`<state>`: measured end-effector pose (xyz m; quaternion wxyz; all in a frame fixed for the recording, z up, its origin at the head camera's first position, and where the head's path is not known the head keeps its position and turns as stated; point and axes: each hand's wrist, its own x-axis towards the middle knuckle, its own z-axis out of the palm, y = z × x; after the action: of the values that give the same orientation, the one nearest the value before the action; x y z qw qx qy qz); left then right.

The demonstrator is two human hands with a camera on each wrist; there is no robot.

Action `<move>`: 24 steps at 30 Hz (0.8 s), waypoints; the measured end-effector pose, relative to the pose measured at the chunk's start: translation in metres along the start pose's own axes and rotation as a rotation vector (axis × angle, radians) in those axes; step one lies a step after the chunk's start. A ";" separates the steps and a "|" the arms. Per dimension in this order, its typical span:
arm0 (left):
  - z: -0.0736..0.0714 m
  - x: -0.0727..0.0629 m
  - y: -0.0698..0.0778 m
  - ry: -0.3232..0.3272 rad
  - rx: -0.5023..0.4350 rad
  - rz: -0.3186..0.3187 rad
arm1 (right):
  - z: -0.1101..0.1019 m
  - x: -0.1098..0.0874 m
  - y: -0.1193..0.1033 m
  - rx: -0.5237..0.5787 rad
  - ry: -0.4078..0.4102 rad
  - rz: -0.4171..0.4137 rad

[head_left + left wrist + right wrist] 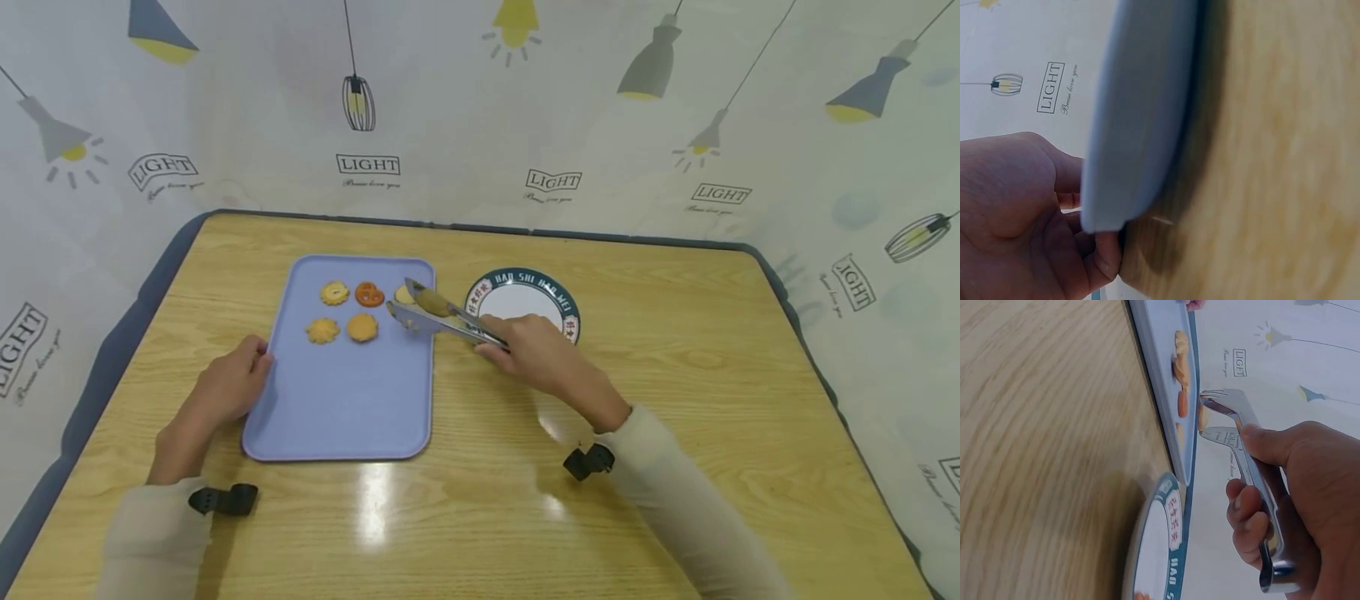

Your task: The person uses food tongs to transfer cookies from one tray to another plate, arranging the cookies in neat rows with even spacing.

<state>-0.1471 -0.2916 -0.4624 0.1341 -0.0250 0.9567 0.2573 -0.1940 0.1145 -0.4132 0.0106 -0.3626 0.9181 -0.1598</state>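
My right hand (536, 354) grips metal tongs (1260, 494) over the right edge of a lavender tray (341, 400). Between the tong tips is a tan biscuit (1203, 417), raised off the tray in the right wrist view. Behind the tips, a pale biscuit (403, 294) is partly hidden. Also on the tray lie a pretzel-shaped biscuit (369, 294), a round biscuit (363, 327), a flower-shaped biscuit (322, 331) and a pale-centred biscuit (334, 292). My left hand (232, 383) holds the tray's left rim, fingertips underneath in the left wrist view.
A white plate (525, 300) with a green lettered rim stands right of the tray, partly covered by my right hand. Something orange (1141, 595) shows on it at the frame's edge. The wooden table (675, 358) meets a lamp-patterned wall covering (450, 125).
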 end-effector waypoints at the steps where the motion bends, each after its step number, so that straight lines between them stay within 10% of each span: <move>1: 0.000 0.000 0.000 0.002 0.000 0.002 | 0.002 0.002 -0.002 0.004 -0.010 0.003; 24: 0.000 -0.001 0.003 0.003 -0.009 -0.011 | 0.024 0.019 -0.008 -0.023 -0.090 0.045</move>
<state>-0.1461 -0.2894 -0.4606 0.1340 -0.0310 0.9555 0.2608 -0.2002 0.0895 -0.4315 0.0513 -0.3487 0.9264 -0.1325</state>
